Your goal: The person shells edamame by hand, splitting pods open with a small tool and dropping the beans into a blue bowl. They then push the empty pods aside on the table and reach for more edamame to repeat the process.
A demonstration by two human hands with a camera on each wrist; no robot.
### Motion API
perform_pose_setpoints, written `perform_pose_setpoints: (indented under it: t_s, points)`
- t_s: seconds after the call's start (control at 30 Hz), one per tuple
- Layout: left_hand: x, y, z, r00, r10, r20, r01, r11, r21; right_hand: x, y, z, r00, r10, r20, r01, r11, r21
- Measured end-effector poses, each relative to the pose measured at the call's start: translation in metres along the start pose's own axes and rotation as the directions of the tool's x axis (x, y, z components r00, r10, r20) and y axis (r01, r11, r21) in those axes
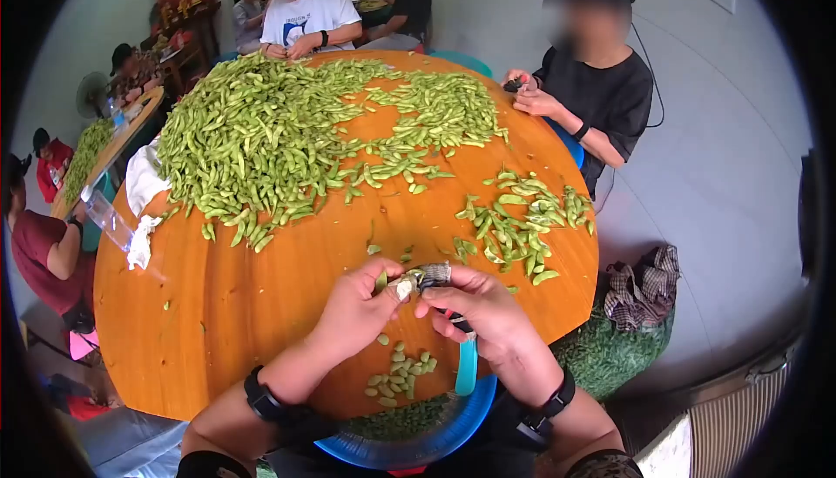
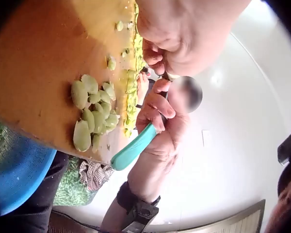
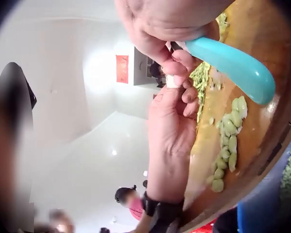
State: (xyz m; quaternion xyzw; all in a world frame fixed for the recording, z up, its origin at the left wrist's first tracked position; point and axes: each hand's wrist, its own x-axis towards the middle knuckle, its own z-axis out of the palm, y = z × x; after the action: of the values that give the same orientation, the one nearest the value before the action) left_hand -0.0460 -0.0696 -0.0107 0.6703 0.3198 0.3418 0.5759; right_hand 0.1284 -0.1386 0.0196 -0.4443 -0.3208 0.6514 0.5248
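Over the near table edge, my left hand [image 1: 357, 304] pinches a green bean pod [image 1: 381, 281] between thumb and fingers; something white covers its thumb tip. My right hand [image 1: 488, 308] meets it at the fingertips and grips a tool with a teal handle [image 1: 466, 366], which slants down toward me. The working end is hidden among the fingers, and a grey wrap [image 1: 433, 274] covers a right fingertip. Shelled pale green beans [image 2: 94, 114] lie in a small pile on the wood below the hands. Under the edge, a blue basin [image 1: 475, 417] holds green pieces.
A large heap of pods [image 1: 252, 138] covers the far left of the round wooden table [image 1: 174, 321]. A smaller pile of pods [image 1: 522, 221] lies at the right. Beside the table stands a full green sack [image 1: 610, 356] with checked cloth. Other people sit around.
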Motion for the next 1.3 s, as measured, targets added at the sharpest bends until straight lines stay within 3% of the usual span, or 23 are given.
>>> perform_pose_setpoints:
  t_s: [0.13, 0.27, 0.33, 0.37, 0.4, 0.43, 0.47, 0.53, 0.6, 0.67, 0.73, 0.77, 0.8, 0.9, 1.0, 1.03, 1.07, 1.1, 1.13, 1.17, 1.2, 1.27, 1.3]
  points:
    - [0.005, -0.004, -0.005, 0.985, -0.129, 0.114, 0.163, 0.916, -0.368, 0.001, 0.000, -0.007, 0.997, 0.048, 0.061, -0.054, 0.994, 0.093]
    - [0.009, -0.003, -0.010, 0.971, -0.213, 0.113, 0.240, 0.893, -0.382, 0.002, -0.001, -0.014, 0.998, 0.036, 0.052, -0.039, 0.997, 0.065]
    - [0.012, -0.008, -0.018, 0.956, -0.246, 0.162, 0.294, 0.811, -0.505, -0.002, -0.006, -0.015, 0.983, -0.087, -0.159, 0.031, 0.944, -0.327]
    - [0.013, -0.007, -0.019, 0.956, -0.247, 0.159, 0.294, 0.811, -0.506, -0.002, -0.007, -0.020, 0.984, -0.085, -0.157, 0.030, 0.944, -0.327]
    - [0.015, -0.007, -0.020, 0.960, -0.247, 0.134, 0.280, 0.787, -0.550, -0.003, -0.008, -0.027, 0.963, -0.258, -0.077, 0.153, 0.759, -0.634]
    - [0.016, -0.006, -0.020, 0.962, -0.249, 0.110, 0.265, 0.761, -0.592, -0.004, -0.009, -0.031, 0.920, -0.388, 0.056, 0.247, 0.463, -0.851]
    - [0.017, -0.005, -0.020, 0.962, -0.249, 0.111, 0.265, 0.760, -0.594, -0.004, -0.012, -0.031, 0.896, -0.430, 0.109, 0.279, 0.354, -0.893]
    - [0.017, -0.002, -0.021, 0.945, -0.251, 0.211, 0.324, 0.615, -0.719, -0.007, -0.021, -0.016, 0.900, -0.431, 0.065, 0.233, 0.350, -0.907]
    - [0.017, -0.002, -0.017, 0.948, -0.229, 0.220, 0.315, 0.590, -0.743, -0.003, -0.020, -0.001, 0.901, -0.433, 0.022, 0.189, 0.348, -0.918]
    - [0.016, -0.002, -0.016, 0.951, -0.208, 0.227, 0.307, 0.566, -0.765, 0.005, -0.014, 0.014, 0.875, -0.455, 0.165, 0.301, 0.244, -0.922]
    - [0.012, -0.003, -0.017, 0.948, -0.057, 0.312, 0.290, 0.557, -0.778, 0.015, -0.004, 0.025, 0.853, -0.485, 0.190, 0.323, 0.206, -0.924]
    - [0.009, -0.006, -0.015, 0.948, -0.059, 0.311, 0.290, 0.558, -0.778, 0.019, -0.001, 0.030, 0.831, -0.512, 0.219, 0.343, 0.162, -0.925]
    - [0.007, -0.011, -0.012, 0.958, -0.078, 0.276, 0.273, 0.540, -0.796, 0.023, -0.003, 0.034, 0.884, -0.444, 0.149, 0.247, 0.172, -0.954]
    - [0.010, -0.011, -0.009, 0.968, -0.047, 0.245, 0.236, 0.488, -0.840, 0.031, -0.002, 0.030, 0.868, -0.474, 0.149, 0.268, 0.193, -0.944]
    - [0.013, 0.004, -0.016, 0.968, -0.043, 0.246, 0.233, 0.518, -0.823, 0.031, -0.015, 0.010, 0.794, -0.590, 0.145, 0.329, 0.217, -0.919]
    - [0.013, 0.012, -0.023, 0.970, -0.110, 0.219, 0.239, 0.614, -0.752, 0.029, -0.022, 0.000, 0.793, -0.591, 0.149, 0.333, 0.216, -0.918]
    - [0.014, 0.017, -0.030, 0.968, -0.174, 0.182, 0.252, 0.699, -0.669, 0.026, -0.029, -0.011, 0.784, -0.612, 0.106, 0.239, 0.139, -0.961]
    - [0.015, 0.016, -0.038, 0.968, -0.176, 0.178, 0.250, 0.701, -0.668, 0.024, -0.033, -0.019, 0.771, -0.633, 0.068, 0.139, 0.063, -0.988]
    - [0.017, 0.011, -0.047, 0.981, -0.190, 0.044, 0.191, 0.881, -0.433, 0.022, -0.031, -0.026, 0.773, -0.630, 0.073, 0.145, 0.064, -0.987]
    - [0.019, 0.008, -0.054, 0.983, -0.163, -0.088, 0.148, 0.978, -0.149, 0.021, -0.027, -0.033, 0.788, -0.611, 0.078, 0.121, 0.030, -0.992]
    - [0.021, 0.006, -0.056, 0.982, -0.162, -0.096, 0.147, 0.978, -0.148, 0.019, -0.023, -0.037, 0.801, -0.593, 0.082, 0.097, -0.007, -0.995]
    - [0.022, 0.001, -0.057, 0.967, -0.086, -0.238, 0.134, 0.972, 0.194, 0.016, -0.013, -0.030, 0.830, -0.535, 0.159, 0.153, -0.056, -0.987]
    - [0.023, -0.002, -0.055, 0.965, -0.086, -0.247, 0.137, 0.971, 0.196, 0.017, -0.008, -0.026, 0.849, -0.478, 0.225, 0.202, -0.100, -0.974]
